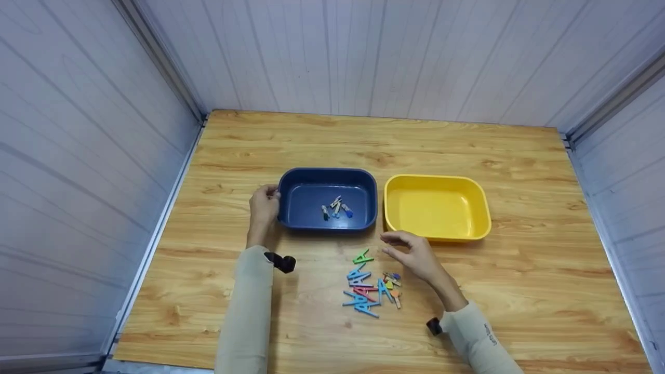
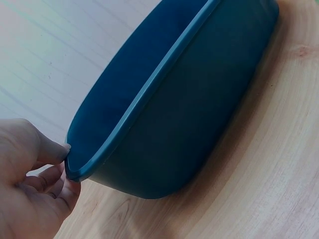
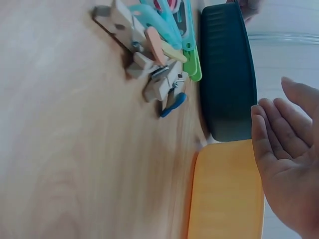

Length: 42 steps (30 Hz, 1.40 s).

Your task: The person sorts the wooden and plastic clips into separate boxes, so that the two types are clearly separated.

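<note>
My left hand [image 1: 264, 206] pinches the left rim of the dark blue bin [image 1: 328, 225] between thumb and fingers; the left wrist view shows the same grip on the rim [image 2: 75, 172]. Several small wooden clothespins [image 1: 336, 209] lie inside that bin. With fingers apart from the thumb and nothing between them, my right hand [image 1: 413, 253] hovers by the front left corner of the yellow bin [image 1: 437, 238]. Below it lies a loose pile of clothespins: blue plastic ones [image 1: 368, 307], a green one [image 1: 362, 256], a red one [image 1: 366, 292] and small wooden ones [image 3: 167, 82].
The two bins stand side by side on a wood-grain table [image 1: 311, 140]. Pale panel walls [image 1: 353, 57] rise behind it and along both sides. A black wrist camera [image 1: 283, 262] sits on the left sleeve, another [image 1: 434, 326] on the right.
</note>
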Available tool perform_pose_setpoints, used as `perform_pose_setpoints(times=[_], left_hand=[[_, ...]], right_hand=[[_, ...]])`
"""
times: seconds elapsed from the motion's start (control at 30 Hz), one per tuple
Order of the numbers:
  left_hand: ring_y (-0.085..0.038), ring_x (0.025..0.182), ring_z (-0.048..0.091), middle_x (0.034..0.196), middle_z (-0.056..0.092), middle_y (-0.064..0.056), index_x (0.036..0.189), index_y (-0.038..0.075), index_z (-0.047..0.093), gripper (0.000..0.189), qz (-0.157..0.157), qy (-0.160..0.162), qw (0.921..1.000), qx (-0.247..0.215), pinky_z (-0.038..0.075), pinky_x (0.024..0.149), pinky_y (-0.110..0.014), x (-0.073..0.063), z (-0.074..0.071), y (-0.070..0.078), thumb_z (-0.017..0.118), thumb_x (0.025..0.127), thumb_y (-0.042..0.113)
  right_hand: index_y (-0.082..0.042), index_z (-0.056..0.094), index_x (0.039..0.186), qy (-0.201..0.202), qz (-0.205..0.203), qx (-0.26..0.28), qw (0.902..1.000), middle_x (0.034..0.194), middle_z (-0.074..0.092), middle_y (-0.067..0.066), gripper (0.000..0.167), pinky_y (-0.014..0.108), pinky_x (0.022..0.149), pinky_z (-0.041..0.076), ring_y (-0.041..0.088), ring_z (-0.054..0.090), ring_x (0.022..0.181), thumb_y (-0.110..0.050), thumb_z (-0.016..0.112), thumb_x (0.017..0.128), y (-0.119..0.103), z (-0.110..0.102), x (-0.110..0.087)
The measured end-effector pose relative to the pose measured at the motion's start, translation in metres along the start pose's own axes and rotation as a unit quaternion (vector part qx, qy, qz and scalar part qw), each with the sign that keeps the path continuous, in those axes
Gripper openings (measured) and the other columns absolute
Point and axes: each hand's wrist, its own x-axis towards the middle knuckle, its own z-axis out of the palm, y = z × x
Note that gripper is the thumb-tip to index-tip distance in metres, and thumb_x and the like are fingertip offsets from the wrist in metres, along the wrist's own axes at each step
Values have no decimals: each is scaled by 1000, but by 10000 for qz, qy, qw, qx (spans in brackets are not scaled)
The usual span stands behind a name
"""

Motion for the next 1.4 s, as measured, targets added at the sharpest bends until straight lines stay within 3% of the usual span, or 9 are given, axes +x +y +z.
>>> perform_pose_setpoints(times=[0.13,0.3,0.57,0.8,1.13,1.4], left_hand=[[-27,103,55,113,61,-19,122,-4,59,29,1,-20,10000,-86,47,91,-36,-1,0,0,48,97,4],[-26,102,55,113,61,-18,121,-3,60,28,33,1,10000,-44,47,92,-36,0,1,-2,49,96,4],[-26,99,55,109,62,-19,120,-5,60,28,78,45,9999,-121,47,89,-36,0,1,-2,49,95,1],[-28,102,56,112,62,-20,121,-5,60,28,84,18,9999,-63,47,92,-37,0,1,-2,49,95,1],[-27,103,57,112,62,-18,121,-3,60,28,64,21,9999,99,47,91,-37,1,1,-1,48,96,4],[-27,101,56,111,62,-19,119,-4,61,27,82,50,10000,5,47,90,-37,2,1,-2,49,96,3]], right_hand=[[8,63,115,-141,-12,23,9999,112,66,22,30,51,90,50,36,63,105,-4,66,88,-12,-3,-8],[8,62,116,-263,133,244,9993,113,65,24,30,54,90,49,40,62,105,-3,65,88,-11,-5,-16],[7,61,117,-506,430,352,9972,116,64,24,31,43,92,51,42,61,107,-3,66,87,2,-9,-26],[-2,64,119,-940,802,217,9921,114,68,14,36,25,88,52,30,65,103,-17,70,87,47,-6,-32],[-8,66,117,-1022,1196,-154,9874,111,70,7,34,22,86,51,21,65,99,-23,71,87,51,-6,-40],[-7,67,113,-991,995,-243,9898,109,70,10,26,26,86,53,24,66,98,-12,68,88,56,-4,-43]])
